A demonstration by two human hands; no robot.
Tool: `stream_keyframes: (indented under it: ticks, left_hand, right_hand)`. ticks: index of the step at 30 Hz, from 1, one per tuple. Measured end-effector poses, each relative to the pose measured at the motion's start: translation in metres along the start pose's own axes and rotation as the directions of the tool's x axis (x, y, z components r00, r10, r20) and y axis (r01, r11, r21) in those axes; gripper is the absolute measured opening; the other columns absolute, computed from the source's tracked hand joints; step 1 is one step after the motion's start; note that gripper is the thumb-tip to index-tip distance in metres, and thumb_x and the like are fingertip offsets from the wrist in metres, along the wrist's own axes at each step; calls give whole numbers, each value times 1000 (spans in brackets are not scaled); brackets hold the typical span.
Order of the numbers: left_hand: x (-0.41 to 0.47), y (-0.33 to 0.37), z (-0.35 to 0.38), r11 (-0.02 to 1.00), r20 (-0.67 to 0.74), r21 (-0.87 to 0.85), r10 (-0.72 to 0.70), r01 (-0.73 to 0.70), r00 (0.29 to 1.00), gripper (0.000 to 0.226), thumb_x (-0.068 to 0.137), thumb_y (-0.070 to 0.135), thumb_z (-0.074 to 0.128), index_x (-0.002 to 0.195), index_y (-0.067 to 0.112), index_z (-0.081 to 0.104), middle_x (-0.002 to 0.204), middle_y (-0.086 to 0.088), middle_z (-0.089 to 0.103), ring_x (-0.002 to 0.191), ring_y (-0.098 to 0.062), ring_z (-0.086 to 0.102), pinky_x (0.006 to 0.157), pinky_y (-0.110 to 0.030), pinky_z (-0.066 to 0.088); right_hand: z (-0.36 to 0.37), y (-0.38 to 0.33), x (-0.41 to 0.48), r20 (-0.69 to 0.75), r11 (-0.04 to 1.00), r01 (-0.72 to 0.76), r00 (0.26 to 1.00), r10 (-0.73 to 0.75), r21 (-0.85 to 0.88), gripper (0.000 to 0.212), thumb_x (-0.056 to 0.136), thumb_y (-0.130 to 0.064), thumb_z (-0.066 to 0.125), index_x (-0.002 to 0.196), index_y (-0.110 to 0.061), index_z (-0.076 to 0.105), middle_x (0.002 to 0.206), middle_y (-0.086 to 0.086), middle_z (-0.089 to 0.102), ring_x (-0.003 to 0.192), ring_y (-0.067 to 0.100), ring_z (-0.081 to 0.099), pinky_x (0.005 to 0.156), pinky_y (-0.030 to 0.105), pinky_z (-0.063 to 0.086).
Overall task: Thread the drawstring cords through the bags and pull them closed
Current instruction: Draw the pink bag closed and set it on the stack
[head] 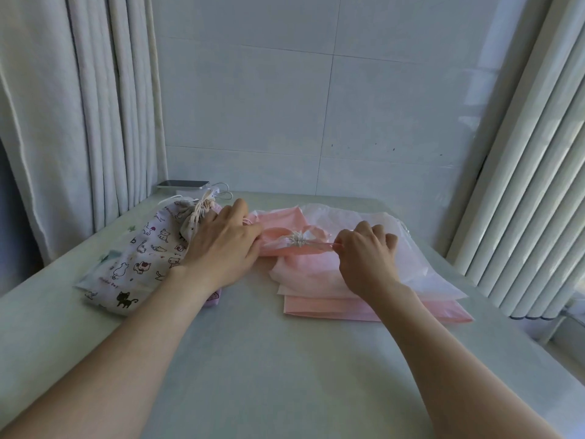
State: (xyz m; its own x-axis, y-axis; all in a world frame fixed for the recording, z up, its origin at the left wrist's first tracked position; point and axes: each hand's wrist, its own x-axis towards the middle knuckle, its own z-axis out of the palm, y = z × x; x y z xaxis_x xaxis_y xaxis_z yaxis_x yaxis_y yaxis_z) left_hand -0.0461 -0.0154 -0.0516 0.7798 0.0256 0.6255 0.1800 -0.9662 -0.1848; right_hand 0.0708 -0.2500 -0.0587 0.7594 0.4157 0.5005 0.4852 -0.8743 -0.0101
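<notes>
Both forearms reach forward over the pale table (285,359). The right hand (367,255) is curled, its fingertips pinching the cord (323,245), which runs taut rightward from the pink drawstring bag (275,232); the bag's mouth is gathered tight at centre table. The left hand (221,245), fingers nearly straight, presses the bag's left side, likely anchoring it against the pull. Farther left, the cat-print bag (136,261) lies cinched.
</notes>
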Motion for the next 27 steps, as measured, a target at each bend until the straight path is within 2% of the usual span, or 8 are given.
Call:
stream_keyframes:
  ticks: [4,9,11,14,17,20,23,27]
  left_hand:
    - [-3,4,-3,999,105,-23,-22,25,994,24,92,33,45,87,19,64,96,-4,45,88,-31,53,79,-44,45]
    - [-3,13,-5,997,191,52,-73,65,979,64,83,88,34,75,31,63,99,5,45,99,-23,45,93,-44,38]
    - [-3,15,-2,995,140,95,-37,24,990,59,78,84,44,74,30,67,101,4,46,99,-26,45,93,-45,38]
    - [-1,16,1,998,41,57,16,-19,999,21,80,46,73,72,27,73,96,1,53,96,-30,50,86,-47,43]
    - [1,20,-6,1000,113,4,26,-27,993,11,87,29,67,81,24,75,97,-2,64,98,-30,60,78,-40,47]
    - [0,24,-10,993,203,-63,-85,99,976,20,91,39,55,87,25,69,96,1,69,89,-30,69,66,-34,49]
    - [-2,35,-13,969,214,-131,-179,210,960,37,86,60,57,73,26,56,89,3,66,85,-30,68,65,-32,47]
    - [0,47,-12,975,127,-55,-208,217,970,51,88,74,55,79,25,48,99,5,63,87,-28,68,67,-34,50]
  right_hand:
    - [-6,-3,-1,-10,999,-48,999,48,15,16,97,-18,60,102,-22,74,103,5,39,91,29,38,79,36,30]
    - [-19,-7,-4,51,985,-66,997,58,159,19,90,-13,58,102,-14,74,94,9,64,80,36,62,68,39,56]
    - [-19,-10,-4,50,970,-79,996,70,231,20,92,-13,57,103,-13,74,93,12,65,77,39,63,66,41,58]
    - [-15,-15,-2,35,903,-92,996,85,419,25,96,-10,51,107,-14,74,84,12,69,72,37,66,64,41,58]
    - [-12,-17,1,-19,804,-46,997,70,593,28,99,-9,46,106,-12,72,74,8,73,71,37,69,68,45,58]
    - [-12,-19,-1,-157,799,86,988,10,595,23,98,-11,54,99,-13,76,70,-5,72,65,24,67,71,35,55]
    - [-14,-22,-5,-286,775,217,957,-49,594,13,95,-11,66,97,-16,78,82,-9,77,73,10,68,70,15,49]
    - [-15,-28,-9,-401,742,337,911,-101,579,9,92,-11,71,98,-16,76,94,-8,78,80,15,69,75,26,53]
